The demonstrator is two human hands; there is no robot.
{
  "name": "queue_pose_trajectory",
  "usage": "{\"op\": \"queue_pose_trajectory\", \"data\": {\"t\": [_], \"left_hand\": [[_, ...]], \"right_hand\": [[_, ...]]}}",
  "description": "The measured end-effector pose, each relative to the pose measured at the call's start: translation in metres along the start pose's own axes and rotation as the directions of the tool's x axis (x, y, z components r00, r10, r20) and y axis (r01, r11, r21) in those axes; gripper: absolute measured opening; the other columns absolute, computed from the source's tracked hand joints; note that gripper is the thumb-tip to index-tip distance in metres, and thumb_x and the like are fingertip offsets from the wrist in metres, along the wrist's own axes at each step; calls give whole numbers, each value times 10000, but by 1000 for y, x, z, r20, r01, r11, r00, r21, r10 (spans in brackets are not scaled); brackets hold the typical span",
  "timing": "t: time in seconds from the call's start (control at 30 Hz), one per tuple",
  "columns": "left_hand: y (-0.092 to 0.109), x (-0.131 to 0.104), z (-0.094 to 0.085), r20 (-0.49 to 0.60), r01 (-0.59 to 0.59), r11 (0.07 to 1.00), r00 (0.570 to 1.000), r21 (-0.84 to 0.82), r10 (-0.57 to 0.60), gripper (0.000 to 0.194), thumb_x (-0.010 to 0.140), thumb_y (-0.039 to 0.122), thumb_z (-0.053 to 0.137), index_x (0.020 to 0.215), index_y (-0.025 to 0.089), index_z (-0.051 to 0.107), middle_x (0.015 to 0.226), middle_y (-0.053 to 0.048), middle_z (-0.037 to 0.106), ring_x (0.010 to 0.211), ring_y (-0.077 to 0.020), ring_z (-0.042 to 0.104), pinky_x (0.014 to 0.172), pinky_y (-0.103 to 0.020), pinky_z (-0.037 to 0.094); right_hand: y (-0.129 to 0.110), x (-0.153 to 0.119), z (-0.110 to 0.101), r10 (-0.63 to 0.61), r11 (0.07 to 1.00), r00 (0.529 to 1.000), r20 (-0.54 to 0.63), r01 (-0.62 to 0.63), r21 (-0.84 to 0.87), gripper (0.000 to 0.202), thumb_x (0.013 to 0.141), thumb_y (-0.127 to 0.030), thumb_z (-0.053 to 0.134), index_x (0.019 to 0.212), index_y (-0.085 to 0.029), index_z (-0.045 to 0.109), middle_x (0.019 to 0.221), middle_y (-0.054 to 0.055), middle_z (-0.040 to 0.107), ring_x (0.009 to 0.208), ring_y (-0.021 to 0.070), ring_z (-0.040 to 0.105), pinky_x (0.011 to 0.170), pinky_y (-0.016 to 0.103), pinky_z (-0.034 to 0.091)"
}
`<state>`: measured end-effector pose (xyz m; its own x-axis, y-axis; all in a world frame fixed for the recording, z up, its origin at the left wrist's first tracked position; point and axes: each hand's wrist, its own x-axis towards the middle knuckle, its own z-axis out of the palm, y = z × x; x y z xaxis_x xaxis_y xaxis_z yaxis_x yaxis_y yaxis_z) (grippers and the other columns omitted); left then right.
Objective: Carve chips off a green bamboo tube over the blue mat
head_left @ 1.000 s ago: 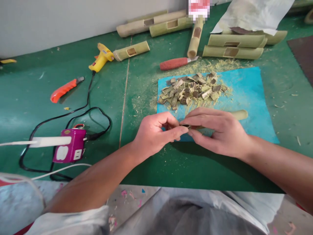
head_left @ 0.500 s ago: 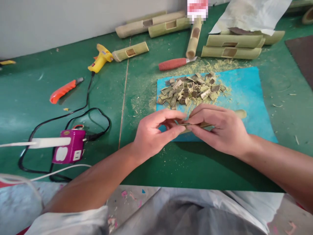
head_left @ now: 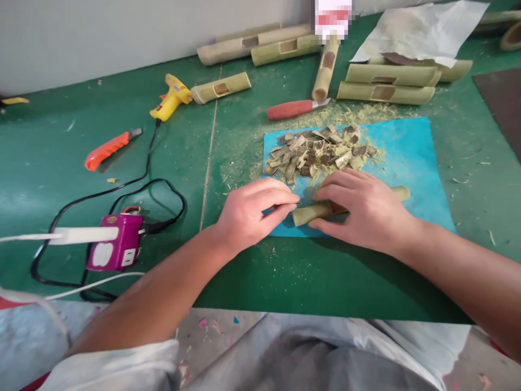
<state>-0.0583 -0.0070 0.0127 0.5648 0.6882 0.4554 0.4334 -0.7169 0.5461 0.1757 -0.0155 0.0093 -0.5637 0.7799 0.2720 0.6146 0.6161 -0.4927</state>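
My left hand [head_left: 256, 212] is closed in a pinch on a small thin chip [head_left: 299, 203], of which only a dark edge shows past the fingertips. Just right of it, a pale green bamboo tube [head_left: 306, 214] lies on the blue sheet [head_left: 419, 157]. My right hand [head_left: 360, 209] grips the tube from above, thumb on the near side and fingers on the far side, covering most of its middle. A cut opening in the tube shows partly under the fingers. Behind both hands, bamboo chips [head_left: 317, 152] are heaped on the sheet.
A red-handled knife [head_left: 291, 109] lies behind the sheet. Several notched bamboo tubes [head_left: 386, 92] lie at the back. To the left are a yellow glue gun [head_left: 173, 98], an orange utility knife [head_left: 108, 151] and a purple power adapter [head_left: 116, 244] with cables.
My left hand has drawn away to the left with the chip. My right hand has let go of the chip and come down around the bamboo tube, whose left end now shows.
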Motion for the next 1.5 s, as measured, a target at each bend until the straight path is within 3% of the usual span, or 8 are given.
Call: {"op": "queue_pose_trajectory", "data": {"t": [0.13, 0.33, 0.7, 1.13, 1.5], "left_hand": [[-2, 0, 0, 83, -78, 997, 993, -28, 80, 90, 904, 158, 635, 957, 169, 707, 923, -65, 729, 836, -125, 696, 781, -233, 576], [-1, 0, -1, 96, -138, 990, 986, -12, 139, 84, 879, 186, 680, 953, 152, 701, 922, -76, 723, 820, -129, 694, 775, -227, 580], [-1, 1, -3, 133, -58, 995, 989, -80, 69, 57, 897, 146, 640, 909, 164, 693, 917, -61, 713, 840, -130, 681, 794, -238, 556], [-3, 11, -10, 316, -27, 994, 947, -105, 60, 161, 949, 174, 540, 861, 169, 674, 933, -70, 695, 842, -142, 660, 772, -256, 530], [-5, 15, -13, 339, 37, 989, 941, -146, 15, 161, 937, 194, 558, 824, 185, 673, 894, -57, 703, 815, -141, 664, 753, -253, 527]], "right_hand": [[2, 1, 2, 8, 1000, 999, 36, -8, 13, 217, 855, -398, 634, 823, -186, 669, 837, 74, 660, 797, 201, 585, 708, 355, 456], [3, 0, 2, 12, 1000, 999, 37, -13, 20, 235, 858, -399, 629, 808, -172, 662, 810, 70, 648, 761, 188, 560, 669, 335, 421], [4, 1, 2, 16, 1000, 998, 54, -16, 1, 253, 860, -427, 619, 796, -184, 650, 801, 57, 639, 754, 175, 547, 654, 318, 391], [5, 2, 2, 40, 998, 996, 76, -43, 35, 241, 849, -431, 633, 780, -200, 617, 781, 45, 617, 738, 172, 534, 629, 310, 380], [4, 3, 1, 37, 999, 996, 77, -39, 31, 252, 854, -434, 624, 764, -200, 604, 791, 48, 620, 753, 177, 540, 632, 312, 374]]}}
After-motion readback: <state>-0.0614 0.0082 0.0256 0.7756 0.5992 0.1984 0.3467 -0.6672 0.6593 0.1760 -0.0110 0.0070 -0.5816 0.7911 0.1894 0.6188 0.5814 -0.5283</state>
